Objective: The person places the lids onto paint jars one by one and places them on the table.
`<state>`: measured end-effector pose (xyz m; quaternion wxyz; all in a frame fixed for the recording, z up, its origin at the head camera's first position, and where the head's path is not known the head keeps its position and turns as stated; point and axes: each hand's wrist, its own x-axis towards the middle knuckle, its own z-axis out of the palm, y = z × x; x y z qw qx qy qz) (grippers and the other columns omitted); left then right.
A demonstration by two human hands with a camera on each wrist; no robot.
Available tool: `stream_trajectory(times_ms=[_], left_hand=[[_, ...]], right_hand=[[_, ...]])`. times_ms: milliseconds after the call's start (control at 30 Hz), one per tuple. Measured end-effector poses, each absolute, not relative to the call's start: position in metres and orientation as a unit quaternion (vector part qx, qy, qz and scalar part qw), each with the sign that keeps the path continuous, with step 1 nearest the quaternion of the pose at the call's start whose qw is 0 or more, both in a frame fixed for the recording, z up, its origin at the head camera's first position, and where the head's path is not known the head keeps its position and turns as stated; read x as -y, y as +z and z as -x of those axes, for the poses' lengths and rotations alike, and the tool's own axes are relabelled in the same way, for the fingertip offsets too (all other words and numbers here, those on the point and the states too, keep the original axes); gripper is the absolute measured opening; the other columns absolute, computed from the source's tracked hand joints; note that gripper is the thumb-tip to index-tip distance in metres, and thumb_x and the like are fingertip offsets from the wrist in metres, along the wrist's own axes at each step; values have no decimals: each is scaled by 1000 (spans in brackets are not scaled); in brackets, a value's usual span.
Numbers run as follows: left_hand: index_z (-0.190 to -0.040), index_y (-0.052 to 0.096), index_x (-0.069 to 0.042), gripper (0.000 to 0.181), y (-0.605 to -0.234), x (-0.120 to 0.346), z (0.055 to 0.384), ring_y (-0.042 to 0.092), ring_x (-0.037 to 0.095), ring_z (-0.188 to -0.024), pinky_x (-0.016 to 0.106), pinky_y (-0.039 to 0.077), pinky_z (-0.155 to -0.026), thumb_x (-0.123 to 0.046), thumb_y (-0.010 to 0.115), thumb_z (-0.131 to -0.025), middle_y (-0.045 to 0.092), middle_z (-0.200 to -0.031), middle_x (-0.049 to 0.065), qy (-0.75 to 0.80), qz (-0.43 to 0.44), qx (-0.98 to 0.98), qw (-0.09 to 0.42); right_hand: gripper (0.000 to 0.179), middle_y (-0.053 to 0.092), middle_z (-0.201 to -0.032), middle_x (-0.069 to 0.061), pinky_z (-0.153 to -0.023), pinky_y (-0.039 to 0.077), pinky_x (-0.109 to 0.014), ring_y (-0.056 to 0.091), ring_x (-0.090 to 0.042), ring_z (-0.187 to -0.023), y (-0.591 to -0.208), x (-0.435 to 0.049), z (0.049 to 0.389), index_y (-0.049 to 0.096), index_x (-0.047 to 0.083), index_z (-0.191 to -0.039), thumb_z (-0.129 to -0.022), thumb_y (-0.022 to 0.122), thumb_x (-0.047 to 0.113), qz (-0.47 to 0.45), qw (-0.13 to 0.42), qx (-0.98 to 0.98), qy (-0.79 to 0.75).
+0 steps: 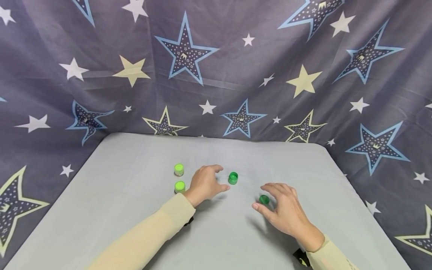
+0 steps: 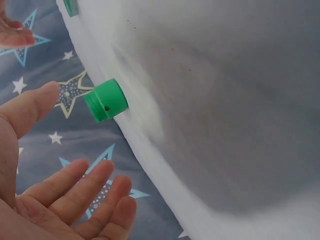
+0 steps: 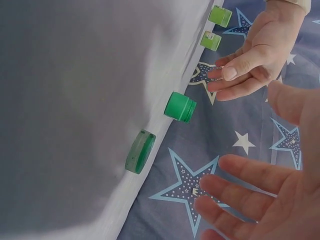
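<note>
An uncapped green jar [image 1: 233,178] stands on the table just beyond the fingertips of my left hand [image 1: 206,183]. That hand has its thumb and fingers spread apart and holds nothing. Farther right and nearer to me lies a round green lid [image 1: 264,200], between the thumb and fingers of my right hand [image 1: 287,212] in the head view. In the right wrist view there is space between this lid [image 3: 140,152] and the right hand's relaxed fingers. The left wrist view shows the jar [image 2: 107,100] with its threaded neck bare.
Two light green jars, one farther back [image 1: 179,170] and one nearer [image 1: 180,186], stand left of the left hand with their lids on. The table [image 1: 141,168] has a pale grey cover. Behind it hangs a dark cloth [image 1: 229,86] printed with stars.
</note>
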<state>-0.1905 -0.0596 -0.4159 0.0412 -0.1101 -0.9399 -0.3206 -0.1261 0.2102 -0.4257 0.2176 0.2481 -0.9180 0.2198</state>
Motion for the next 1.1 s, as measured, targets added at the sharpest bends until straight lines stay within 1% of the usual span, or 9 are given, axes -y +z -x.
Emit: stream_trajectory(times_ms=[200,500,700,967,1100], left_hand=[[-132,69,-13,67,-419,51,201,65,31,-115,44,52,-96,-34,94,-74,72,-123,6,-315,85,945,34],[-129,69,-10,65,-423,39,213,66,29,-112,42,53,-92,-30,94,-73,73,-123,6,-313,85,946,19],[-128,70,-10,65,-427,32,218,66,28,-109,42,53,-91,-29,96,-71,73,-117,5,-300,72,951,13],[-126,71,-8,64,-431,24,224,67,27,-106,42,53,-91,-25,96,-69,74,-109,4,-291,77,954,9],[-128,70,-7,65,-432,21,225,66,27,-111,42,52,-95,-22,96,-70,73,-116,6,-293,66,954,-4]], right_hand=[[54,72,-119,-11,-94,39,-50,62,-33,-114,-426,-211,127,72,7,-118,-81,86,43,-250,225,915,222],[52,72,-117,-10,-91,40,-50,63,-32,-112,-426,-212,127,73,7,-116,-79,88,41,-250,235,912,224],[51,73,-116,-9,-90,40,-49,63,-32,-111,-427,-212,127,73,8,-116,-79,88,41,-249,237,912,225],[50,73,-116,-9,-91,40,-50,63,-32,-112,-428,-214,126,74,8,-115,-78,89,40,-245,240,912,226],[51,73,-116,-9,-91,40,-51,63,-32,-112,-427,-214,126,74,8,-114,-78,89,40,-244,241,911,227]])
